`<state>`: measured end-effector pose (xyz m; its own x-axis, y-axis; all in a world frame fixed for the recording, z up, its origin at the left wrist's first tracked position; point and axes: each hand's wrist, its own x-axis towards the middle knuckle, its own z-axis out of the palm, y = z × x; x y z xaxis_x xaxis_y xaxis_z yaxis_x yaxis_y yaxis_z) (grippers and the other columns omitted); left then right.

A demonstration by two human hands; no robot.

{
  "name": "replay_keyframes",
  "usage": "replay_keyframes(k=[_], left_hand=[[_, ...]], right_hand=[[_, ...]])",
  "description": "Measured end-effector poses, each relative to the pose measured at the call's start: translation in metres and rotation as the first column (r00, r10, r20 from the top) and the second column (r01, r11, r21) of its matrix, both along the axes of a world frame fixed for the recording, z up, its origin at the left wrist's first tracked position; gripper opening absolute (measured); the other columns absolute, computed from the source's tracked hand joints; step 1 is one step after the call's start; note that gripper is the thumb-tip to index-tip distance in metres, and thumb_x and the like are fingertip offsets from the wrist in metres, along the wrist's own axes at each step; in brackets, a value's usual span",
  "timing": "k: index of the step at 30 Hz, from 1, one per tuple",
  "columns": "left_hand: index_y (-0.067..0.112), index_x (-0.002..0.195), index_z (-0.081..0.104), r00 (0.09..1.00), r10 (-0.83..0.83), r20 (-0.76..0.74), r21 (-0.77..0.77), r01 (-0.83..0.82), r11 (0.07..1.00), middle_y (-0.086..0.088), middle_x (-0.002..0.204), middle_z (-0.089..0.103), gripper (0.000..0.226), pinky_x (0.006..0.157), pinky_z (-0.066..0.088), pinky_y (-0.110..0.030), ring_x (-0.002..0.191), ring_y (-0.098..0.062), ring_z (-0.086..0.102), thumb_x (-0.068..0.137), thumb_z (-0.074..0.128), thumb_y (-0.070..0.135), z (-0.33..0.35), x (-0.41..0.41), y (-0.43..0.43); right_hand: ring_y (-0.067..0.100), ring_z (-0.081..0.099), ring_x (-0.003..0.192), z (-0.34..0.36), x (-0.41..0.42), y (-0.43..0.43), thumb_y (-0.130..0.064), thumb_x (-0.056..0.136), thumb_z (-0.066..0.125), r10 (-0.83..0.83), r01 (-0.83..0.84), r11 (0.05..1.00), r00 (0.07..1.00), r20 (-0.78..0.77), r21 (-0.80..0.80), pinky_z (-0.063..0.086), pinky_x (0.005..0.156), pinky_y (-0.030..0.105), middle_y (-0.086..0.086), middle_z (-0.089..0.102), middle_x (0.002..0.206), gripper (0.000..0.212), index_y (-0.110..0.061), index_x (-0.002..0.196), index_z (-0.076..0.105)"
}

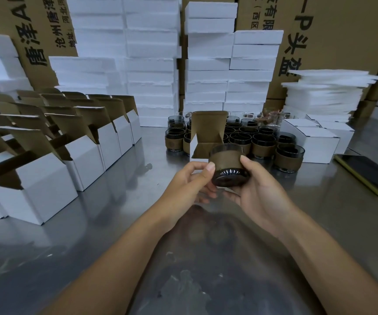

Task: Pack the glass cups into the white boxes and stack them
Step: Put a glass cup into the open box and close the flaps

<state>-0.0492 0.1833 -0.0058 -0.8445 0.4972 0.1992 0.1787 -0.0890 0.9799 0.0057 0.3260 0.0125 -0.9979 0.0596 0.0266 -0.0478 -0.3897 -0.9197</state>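
Left grip (pixel 188 180) was raised above the tabletop (pixel 119 212), palm turned inward, its fingers curled at the lower corner of one white box (pixel 206 126) whose lid flap stood up, its thumb tip against the brown sleeve of the glass cup (pixel 226 160). Right grip (pixel 258 189) grasped that cup from the other side, thumb on the sleeve and fingers under the dark base. The cup lay tilted on its side in mid-air, base toward the camera, mouth at the box's opening.

At far left stood rows of open boxes (pixel 47 185), five in the nearest row and more behind that could not be counted. Behind them rose several stacks of white foam blocks (pixel 151 64) against cardboard cartons (pixel 342 30). Beyond the hands a cluster of sleeved cups (pixel 263 142), roughly twenty, stood upright and close together. Just right of it sat at least three closed boxes (pixel 317 142), with one pile of foam sheets (pixel 324 92) behind. One phone (pixel 370 176) lay flat at far right.
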Motion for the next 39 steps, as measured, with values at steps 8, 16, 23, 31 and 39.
replay_keyframes(k=[8, 16, 23, 31, 39], left_hand=[[0.021, 0.103, 0.057, 1.0, 0.01, -0.027, 0.003, -0.01, 1.0, 0.009, 0.067, 0.064, 0.029, 0.064, 0.051, -0.025, 0.067, -0.011, 0.064, 0.086, 0.05, 0.044, -0.004, -0.004, 0.001], [0.03, 0.114, 0.061, 0.996, -0.07, 0.062, -0.029, 0.072, 0.997, -0.006, 0.095, 0.067, 0.032, 0.067, 0.05, -0.023, 0.08, -0.013, 0.066, 0.098, 0.035, 0.04, -0.003, -0.003, 0.0], [0.029, 0.117, 0.06, 0.993, -0.087, 0.079, -0.042, 0.09, 0.995, -0.009, 0.1, 0.067, 0.034, 0.068, 0.051, -0.022, 0.082, -0.014, 0.068, 0.099, 0.033, 0.04, -0.001, -0.001, -0.001], [0.038, 0.114, 0.06, 0.999, -0.034, -0.005, 0.009, 0.034, 0.999, 0.002, 0.1, 0.07, 0.025, 0.079, 0.055, -0.032, 0.083, -0.02, 0.069, 0.092, 0.047, 0.041, 0.003, 0.0, 0.0], [0.037, 0.106, 0.06, 0.999, -0.013, -0.047, 0.057, 0.016, 0.998, -0.008, 0.087, 0.069, 0.027, 0.077, 0.055, -0.032, 0.084, -0.03, 0.069, 0.093, 0.052, 0.015, 0.003, -0.001, -0.001]], right_hand=[[0.005, 0.066, 0.084, -0.007, 0.002, -0.003, -0.038, 0.058, 0.073, -0.238, 0.273, 0.933, 0.957, -0.167, 0.235, 0.047, 0.076, 0.024, -0.005, 0.07, 0.097, 0.061, -0.021, 0.115, 0.059], [-0.015, 0.054, 0.091, -0.014, 0.001, -0.006, -0.021, 0.058, 0.086, -0.281, 0.534, 0.677, 0.824, -0.492, 0.507, 0.042, 0.07, 0.003, -0.018, 0.056, 0.101, 0.06, -0.038, 0.101, 0.047], [-0.015, 0.05, 0.094, -0.015, 0.001, -0.002, -0.031, 0.052, 0.087, -0.249, 0.53, 0.633, 0.83, -0.5, 0.565, 0.039, 0.073, 0.001, -0.018, 0.053, 0.104, 0.066, -0.038, 0.101, 0.043], [-0.004, 0.053, 0.107, -0.019, 0.001, 0.001, -0.022, 0.06, 0.086, -0.161, 0.59, 0.493, 0.784, -0.599, 0.64, 0.04, 0.086, 0.009, -0.022, 0.054, 0.112, 0.074, -0.042, 0.111, 0.037], [-0.007, 0.051, 0.103, -0.021, 0.0, 0.004, -0.009, 0.062, 0.079, -0.118, 0.606, 0.458, 0.766, -0.631, 0.65, 0.036, 0.082, 0.002, -0.024, 0.051, 0.112, 0.074, -0.034, 0.117, 0.037]])
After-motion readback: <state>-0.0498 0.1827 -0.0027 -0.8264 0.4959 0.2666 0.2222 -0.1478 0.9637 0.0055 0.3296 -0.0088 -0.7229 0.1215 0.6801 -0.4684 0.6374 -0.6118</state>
